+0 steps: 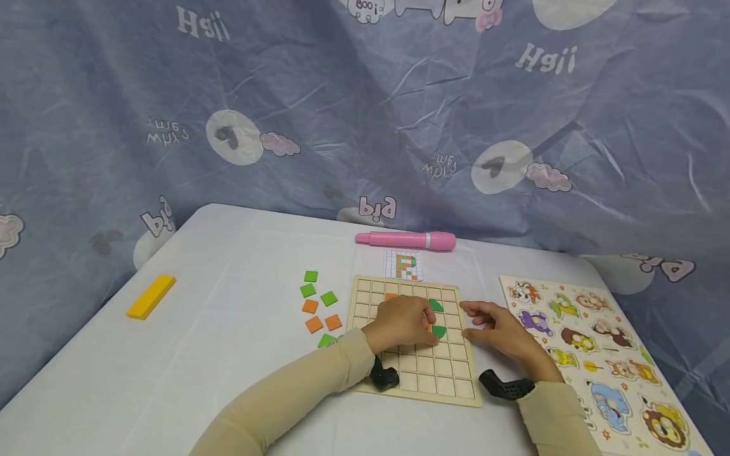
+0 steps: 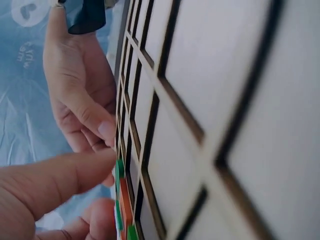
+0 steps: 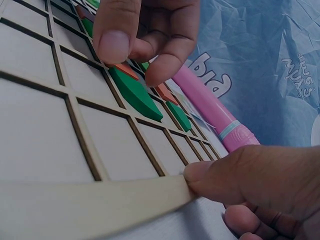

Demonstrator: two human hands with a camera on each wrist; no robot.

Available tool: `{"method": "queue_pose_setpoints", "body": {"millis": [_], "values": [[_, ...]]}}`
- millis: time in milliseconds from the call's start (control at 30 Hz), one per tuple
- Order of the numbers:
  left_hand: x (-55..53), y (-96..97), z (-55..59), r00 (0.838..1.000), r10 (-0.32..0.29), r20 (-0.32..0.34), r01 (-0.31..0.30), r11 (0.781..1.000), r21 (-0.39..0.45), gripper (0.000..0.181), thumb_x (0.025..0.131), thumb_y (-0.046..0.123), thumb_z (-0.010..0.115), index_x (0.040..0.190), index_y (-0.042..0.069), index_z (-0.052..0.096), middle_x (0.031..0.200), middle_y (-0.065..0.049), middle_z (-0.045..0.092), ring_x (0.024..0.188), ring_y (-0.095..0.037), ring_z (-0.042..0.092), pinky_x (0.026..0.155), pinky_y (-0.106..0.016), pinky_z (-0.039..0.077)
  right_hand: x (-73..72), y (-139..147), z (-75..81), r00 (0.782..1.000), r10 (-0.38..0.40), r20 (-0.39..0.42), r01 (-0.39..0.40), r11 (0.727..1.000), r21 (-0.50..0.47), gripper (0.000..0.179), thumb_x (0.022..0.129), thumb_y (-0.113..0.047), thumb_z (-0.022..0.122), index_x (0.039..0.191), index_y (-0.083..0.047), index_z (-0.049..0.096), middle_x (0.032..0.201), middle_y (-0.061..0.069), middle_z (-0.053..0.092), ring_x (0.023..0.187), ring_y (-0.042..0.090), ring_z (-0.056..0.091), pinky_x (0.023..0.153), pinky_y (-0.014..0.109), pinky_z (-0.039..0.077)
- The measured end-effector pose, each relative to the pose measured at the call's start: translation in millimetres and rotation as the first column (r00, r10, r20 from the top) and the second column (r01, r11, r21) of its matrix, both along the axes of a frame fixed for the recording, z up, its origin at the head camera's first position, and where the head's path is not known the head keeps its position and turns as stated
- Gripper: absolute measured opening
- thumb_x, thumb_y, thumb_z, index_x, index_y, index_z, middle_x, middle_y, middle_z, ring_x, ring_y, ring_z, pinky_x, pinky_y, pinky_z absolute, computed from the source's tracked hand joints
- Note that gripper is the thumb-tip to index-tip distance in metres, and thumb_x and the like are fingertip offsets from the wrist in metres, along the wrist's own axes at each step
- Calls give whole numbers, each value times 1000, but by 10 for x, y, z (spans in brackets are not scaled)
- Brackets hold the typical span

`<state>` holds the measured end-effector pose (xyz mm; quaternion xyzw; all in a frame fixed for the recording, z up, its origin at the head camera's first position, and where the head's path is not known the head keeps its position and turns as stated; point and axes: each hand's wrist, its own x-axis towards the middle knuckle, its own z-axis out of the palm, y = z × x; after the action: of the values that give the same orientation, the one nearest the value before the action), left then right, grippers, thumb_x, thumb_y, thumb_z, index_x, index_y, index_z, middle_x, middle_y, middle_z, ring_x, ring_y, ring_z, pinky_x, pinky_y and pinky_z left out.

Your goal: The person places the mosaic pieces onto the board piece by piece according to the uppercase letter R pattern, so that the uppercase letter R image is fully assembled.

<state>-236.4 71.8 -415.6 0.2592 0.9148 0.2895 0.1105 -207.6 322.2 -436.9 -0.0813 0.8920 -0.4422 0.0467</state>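
Poised with the left hand [image 1: 402,322] over the wooden grid board [image 1: 419,383], toward one o'clock of its centre, with thumb and fingertips bent and apart above orange tiles [image 3: 129,71]; cannot tell whether pinching one. Touching the board's rim at three o'clock with the right hand [image 1: 496,328], with thumb and forefinger spread. Laid flat and nearly square, with the far edge at twelve; cannot tell a long axis. In cells beside the left fingertips, see an upper green quarter-circle [image 1: 436,305], curved toward one, and a lower quarter-circle [image 1: 439,332], curved toward five. At twelve, see a pattern card [image 1: 403,265]; at ten, loose tiles [image 1: 329,298].
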Motion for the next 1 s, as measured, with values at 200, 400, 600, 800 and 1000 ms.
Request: {"method": "queue_pose_setpoints", "body": {"millis": [200, 400, 600, 800, 1000], "values": [[-2, -128, 35, 1000, -10, 2, 10, 1000, 24, 18, 88, 32, 88, 99, 25, 76, 79, 21, 66, 75, -1, 58, 71, -32, 44, -10, -2, -4, 1000, 9, -5, -9, 1000, -3, 58, 90, 1, 82, 141, 16, 58, 119, 20, 63, 97, 19, 52, 77, 25, 46], [-53, -355, 30, 999, -28, 41, 24, 996, 90, 15, 93, 32, 84, 105, 25, 79, 82, 19, 68, 73, -4, 59, 67, -28, 46, -17, -2, -11, 1000, 8, -5, -8, 1000, -8, 58, 90, 2, 82, 141, 16, 59, 119, 20, 63, 97, 18, 52, 77, 25, 46], [-133, -719, 17, 991, -122, 47, 110, 972, 208, 18, 97, 24, 79, 113, 17, 79, 85, 15, 68, 69, -4, 56, 67, -25, 45, -25, 2, -25, 1000, 2, -2, -2, 1000, -5, 58, 89, 2, 82, 141, 16, 59, 120, 19, 63, 97, 18, 52, 78, 24, 46], [-240, -1161, -23, 977, -206, 56, 180, 936, 303, 23, 100, 18, 76, 121, 9, 77, 95, 10, 71, 81, -5, 62, 76, -24, 53, -29, -3, -18, 1000, -6, 10, 6, 1000, 17, 60, 90, 0, 82, 142, 15, 58, 122, 21, 64, 99, 19, 53, 79, 24, 46], [-354, -1619, -11, 971, -206, 120, 149, 918, 368, 29, 100, 13, 77, 128, 4, 74, 99, 3, 73, 83, -13, 63, 76, -26, 51, -20, -3, -13, 1000, -4, 3, 4, 1000, 10, 59, 90, 1, 82, 142, 16, 58, 121, 20, 63, 97, 18, 52, 78, 24, 46]]}}
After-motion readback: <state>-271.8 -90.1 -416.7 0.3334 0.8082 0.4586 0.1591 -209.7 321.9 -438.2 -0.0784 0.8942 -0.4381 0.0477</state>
